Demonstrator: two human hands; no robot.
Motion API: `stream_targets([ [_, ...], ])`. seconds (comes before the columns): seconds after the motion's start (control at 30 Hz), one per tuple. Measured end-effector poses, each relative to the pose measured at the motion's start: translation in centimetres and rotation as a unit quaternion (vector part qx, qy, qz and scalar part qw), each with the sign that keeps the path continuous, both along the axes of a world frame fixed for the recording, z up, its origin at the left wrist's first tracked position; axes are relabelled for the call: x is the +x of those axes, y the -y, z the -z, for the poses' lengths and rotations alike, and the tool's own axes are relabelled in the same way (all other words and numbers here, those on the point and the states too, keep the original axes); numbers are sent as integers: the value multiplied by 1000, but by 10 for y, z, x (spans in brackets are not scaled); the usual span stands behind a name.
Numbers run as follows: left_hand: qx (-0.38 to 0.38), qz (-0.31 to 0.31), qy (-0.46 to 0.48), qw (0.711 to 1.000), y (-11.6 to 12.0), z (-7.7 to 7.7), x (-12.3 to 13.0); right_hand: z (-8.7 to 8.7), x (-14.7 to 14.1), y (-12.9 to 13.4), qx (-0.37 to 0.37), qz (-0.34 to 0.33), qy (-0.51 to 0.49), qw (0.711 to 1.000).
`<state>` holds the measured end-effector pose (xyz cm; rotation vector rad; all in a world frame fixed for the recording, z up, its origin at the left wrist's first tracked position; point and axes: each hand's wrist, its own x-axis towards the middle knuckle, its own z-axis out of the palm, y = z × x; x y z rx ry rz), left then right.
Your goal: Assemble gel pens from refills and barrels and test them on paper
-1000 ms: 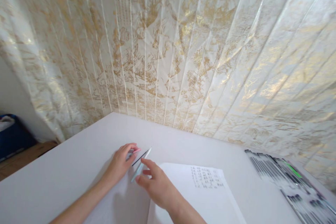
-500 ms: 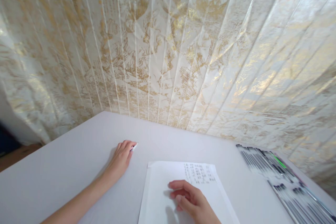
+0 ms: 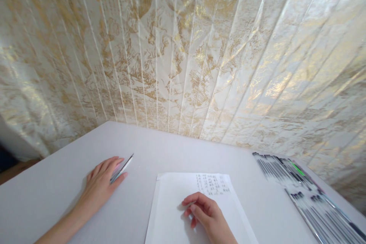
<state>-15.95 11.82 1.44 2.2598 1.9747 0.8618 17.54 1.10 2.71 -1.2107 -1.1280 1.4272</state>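
Left hand: the left hand (image 3: 101,179) lies low at the left of the worktop (image 3: 160,152), palm down, between the slanting left edge and the paper.
Left grip: thumb and forefinger stand apart with slim pens (image 3: 122,169) in the gap; whether they clamp them cannot be told.
Slim pens: partly hidden by the hand; white, teal and pink parts show. One dark point projects past the fingertips, aimed at the back edge.
Right hand: the right hand (image 3: 207,213) is above the lower part of the handwritten sheet (image 3: 168,213), fingers curled.
Right grip: thumb and forefinger tips lie near each other; whether they close on anything cannot be told.
Handwritten sheet: dark writing in the upper right corner; lower edge cut off by the view. Doubled margins show along both sides.
Open room, left: a broad strip of worktop separates pens and sheet.
Open room, right: a narrower strip runs between the sheet and the black-capped pens (image 3: 265,167).
Right edge: black-capped pens lie in two groups, the farther one near the back edge, with a bright green strip (image 3: 297,168) beside it.
Back edge: meets the gold-patterned curtain (image 3: 171,49), which hangs in vertical folds.
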Motion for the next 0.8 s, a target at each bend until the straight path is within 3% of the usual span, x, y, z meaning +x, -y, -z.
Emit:
stream_targets([
  [0.13, -14, 34, 57, 998, 0, 9, -15, 1, 0, 0, -2, -6, -2, 1000],
  [0.33, 2, -101, -18, 995, 24, 18, -41, 6, -1, -1, 7, 1, -10, 1000],
  [0.43, 9, -69, -52, 996, 31, 17, -39, 8, -1, -2, 8, -3, -6, 1000],
  [0.53, 13, -7, -98, 995, 23, 4, -24, 10, -2, -1, 10, -2, 0, 1000],
  [0.6, -30, 16, -157, 987, 12, -10, -11, 10, -2, -1, 15, 0, 5, 1000],
  [0.7, -94, 10, -238, 967, -1, -28, 5, 8, -3, 0, 22, 0, 12, 1000],
  [0.8, -109, 7, -245, 963, -3, -36, 14, 6, -4, 0, 23, -1, 14, 1000],
])
